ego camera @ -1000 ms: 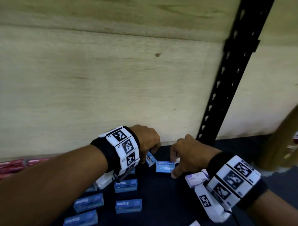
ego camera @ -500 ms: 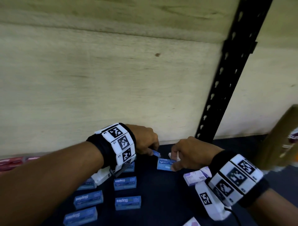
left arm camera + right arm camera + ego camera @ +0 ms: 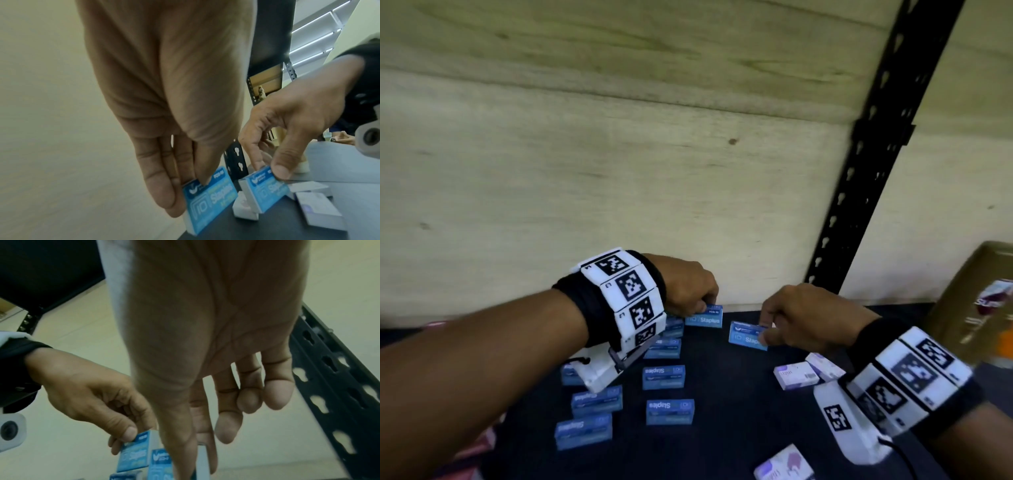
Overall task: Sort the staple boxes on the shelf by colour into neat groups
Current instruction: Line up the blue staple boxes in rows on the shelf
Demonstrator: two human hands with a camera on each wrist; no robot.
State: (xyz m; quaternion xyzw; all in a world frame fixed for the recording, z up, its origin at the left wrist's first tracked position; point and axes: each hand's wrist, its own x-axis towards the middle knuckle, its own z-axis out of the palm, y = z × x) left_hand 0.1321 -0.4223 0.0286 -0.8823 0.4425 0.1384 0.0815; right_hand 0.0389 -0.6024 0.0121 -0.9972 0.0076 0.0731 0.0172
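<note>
- Since the earlier frames both hands have drifted apart: the left hand has carried its blue box back toward the wooden wall, and the right hand has shifted its own blue box slightly rightward.
- Left hand: thumb on the printed face, fingers behind, pinching the box near its top edge; the box stands on its long edge on the dark shelf, close to the wall.
- Right hand: thumb and forefinger pinch the second blue box by its right end; the other fingers hang loose. From the left wrist view this box appears tilted, with one end raised.
- The two held boxes sit near each other, apart, not touching.
- Blue group: several more blue boxes lie in rough rows on the shelf under and in front of the left wrist, spaced apart.
- White-and-purple boxes: two lie just beside each other below the right hand; another sits at the lower frame edge.
- Red boxes show at the lower left, partly hidden by the forearm.
- Black slotted upright rises behind the right hand.
</note>
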